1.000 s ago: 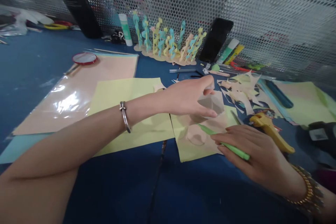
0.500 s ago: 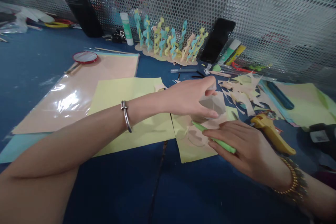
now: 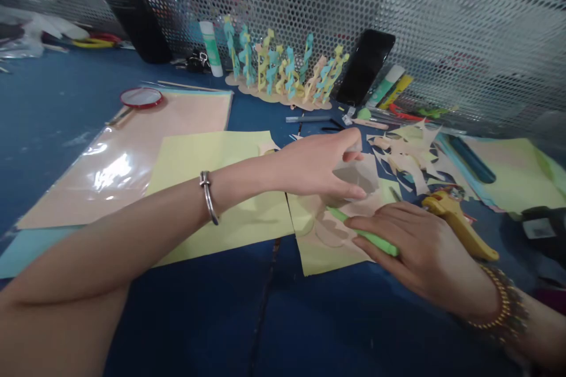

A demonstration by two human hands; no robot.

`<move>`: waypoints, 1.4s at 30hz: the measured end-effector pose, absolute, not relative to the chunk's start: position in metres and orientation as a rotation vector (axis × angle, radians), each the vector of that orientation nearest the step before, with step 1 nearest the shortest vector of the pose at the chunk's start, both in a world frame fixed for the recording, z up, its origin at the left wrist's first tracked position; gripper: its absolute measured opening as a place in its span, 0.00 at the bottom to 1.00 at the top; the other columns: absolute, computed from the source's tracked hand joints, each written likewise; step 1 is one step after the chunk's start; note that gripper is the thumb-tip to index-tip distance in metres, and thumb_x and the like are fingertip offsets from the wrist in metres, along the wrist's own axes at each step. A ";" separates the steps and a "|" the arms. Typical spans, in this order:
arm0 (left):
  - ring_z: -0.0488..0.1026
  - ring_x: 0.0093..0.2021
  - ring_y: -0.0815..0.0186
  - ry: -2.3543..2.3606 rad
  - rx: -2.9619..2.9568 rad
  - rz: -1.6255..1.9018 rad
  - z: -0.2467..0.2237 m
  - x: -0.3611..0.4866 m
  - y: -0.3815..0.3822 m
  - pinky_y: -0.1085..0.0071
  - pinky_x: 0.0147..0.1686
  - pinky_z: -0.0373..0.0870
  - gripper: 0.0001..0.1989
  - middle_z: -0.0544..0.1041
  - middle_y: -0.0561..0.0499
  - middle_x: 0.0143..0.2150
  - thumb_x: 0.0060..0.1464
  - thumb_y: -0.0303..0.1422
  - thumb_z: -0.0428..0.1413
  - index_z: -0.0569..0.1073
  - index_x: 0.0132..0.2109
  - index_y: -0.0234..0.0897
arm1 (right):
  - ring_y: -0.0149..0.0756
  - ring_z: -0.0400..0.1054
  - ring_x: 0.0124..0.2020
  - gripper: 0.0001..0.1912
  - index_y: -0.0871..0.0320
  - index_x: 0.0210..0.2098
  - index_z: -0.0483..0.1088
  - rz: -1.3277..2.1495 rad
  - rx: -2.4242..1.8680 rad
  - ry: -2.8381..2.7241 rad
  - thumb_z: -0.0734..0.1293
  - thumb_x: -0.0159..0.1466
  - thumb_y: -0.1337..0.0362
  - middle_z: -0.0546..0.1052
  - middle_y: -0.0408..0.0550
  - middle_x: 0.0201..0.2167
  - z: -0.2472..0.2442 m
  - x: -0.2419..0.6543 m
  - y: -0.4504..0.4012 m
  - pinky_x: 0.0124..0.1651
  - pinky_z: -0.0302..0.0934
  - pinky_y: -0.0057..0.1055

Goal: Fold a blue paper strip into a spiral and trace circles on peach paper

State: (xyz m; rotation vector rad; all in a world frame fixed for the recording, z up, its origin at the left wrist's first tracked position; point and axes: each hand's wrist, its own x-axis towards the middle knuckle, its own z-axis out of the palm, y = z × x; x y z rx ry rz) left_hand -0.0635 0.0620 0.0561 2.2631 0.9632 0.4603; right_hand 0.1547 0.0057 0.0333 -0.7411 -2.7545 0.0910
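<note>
My left hand (image 3: 321, 165) reaches across the table, palm down, thumb and index finger apart. Its fingertips rest at a piece of pale pink paper (image 3: 369, 206), and the other fingers are partly hidden. My right hand (image 3: 418, 247) grips a light green pen-shaped tool (image 3: 375, 240), its tip pointing left at the pink paper under my left thumb. A curved outline shows on that paper near the tip. Under it lies a smaller yellow sheet (image 3: 316, 259). A larger yellow sheet (image 3: 194, 153) lies beneath my left forearm.
Spiral paper decorations (image 3: 287, 73) stand on a base at the back, near a glue stick (image 3: 211, 50) and a leaning phone (image 3: 366, 68). Paper scraps (image 3: 409, 150) and a yellow-handled tool (image 3: 464, 227) lie right. A red-rimmed round object (image 3: 141, 98) rests on plastic-wrapped pink paper (image 3: 186, 112).
My right hand has shifted very slightly right with the green tool. My left hand stays almost in place, and the whole view has moved a little.
</note>
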 end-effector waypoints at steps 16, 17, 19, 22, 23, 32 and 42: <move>0.69 0.45 0.57 0.963 2.198 0.443 0.059 -0.063 0.062 0.67 0.32 0.59 0.21 0.68 0.45 0.54 0.46 0.47 0.54 0.59 0.40 0.40 | 0.34 0.74 0.31 0.09 0.52 0.41 0.71 0.722 -1.277 -2.451 0.63 0.64 0.58 0.79 0.42 0.29 0.036 0.185 0.040 0.32 0.67 0.28; 0.68 0.46 0.57 0.960 2.192 0.445 0.058 -0.063 0.062 0.67 0.32 0.59 0.20 0.68 0.45 0.54 0.46 0.47 0.54 0.59 0.40 0.40 | 0.34 0.74 0.31 0.09 0.53 0.40 0.71 0.753 -1.275 -2.441 0.63 0.64 0.58 0.79 0.42 0.28 0.037 0.185 0.042 0.32 0.67 0.28; 0.69 0.45 0.57 0.955 2.182 0.445 0.058 -0.064 0.062 0.67 0.32 0.59 0.21 0.68 0.45 0.55 0.46 0.47 0.54 0.59 0.40 0.40 | 0.33 0.74 0.30 0.09 0.54 0.39 0.71 0.800 -1.273 -2.416 0.63 0.64 0.57 0.78 0.43 0.27 0.038 0.185 0.047 0.31 0.67 0.28; 0.69 0.44 0.57 0.950 2.177 0.451 0.057 -0.064 0.062 0.67 0.31 0.59 0.21 0.68 0.45 0.54 0.45 0.48 0.54 0.58 0.40 0.40 | 0.33 0.73 0.27 0.10 0.55 0.38 0.70 0.865 -1.291 -2.388 0.63 0.63 0.56 0.78 0.43 0.26 0.038 0.186 0.053 0.29 0.66 0.29; 0.69 0.44 0.57 0.947 2.177 0.453 0.057 -0.064 0.062 0.67 0.31 0.59 0.21 0.68 0.46 0.54 0.45 0.47 0.54 0.58 0.40 0.40 | 0.33 0.73 0.26 0.10 0.55 0.39 0.70 0.881 -1.305 -2.381 0.63 0.63 0.56 0.78 0.43 0.25 0.038 0.187 0.055 0.29 0.66 0.30; 0.68 0.48 0.55 0.952 2.193 0.450 0.058 -0.064 0.062 0.66 0.32 0.59 0.20 0.69 0.46 0.51 0.46 0.47 0.54 0.58 0.40 0.41 | 0.37 0.74 0.29 0.11 0.55 0.39 0.70 0.999 -1.326 -2.317 0.65 0.61 0.55 0.79 0.44 0.26 0.034 0.196 0.073 0.34 0.68 0.34; 0.68 0.35 0.64 1.017 2.227 0.410 0.059 -0.063 0.062 0.66 0.29 0.58 0.21 0.69 0.48 0.51 0.46 0.49 0.54 0.58 0.39 0.40 | 0.34 0.72 0.24 0.13 0.57 0.36 0.71 1.023 -1.366 -2.275 0.64 0.61 0.54 0.77 0.43 0.20 0.044 0.178 0.089 0.27 0.64 0.30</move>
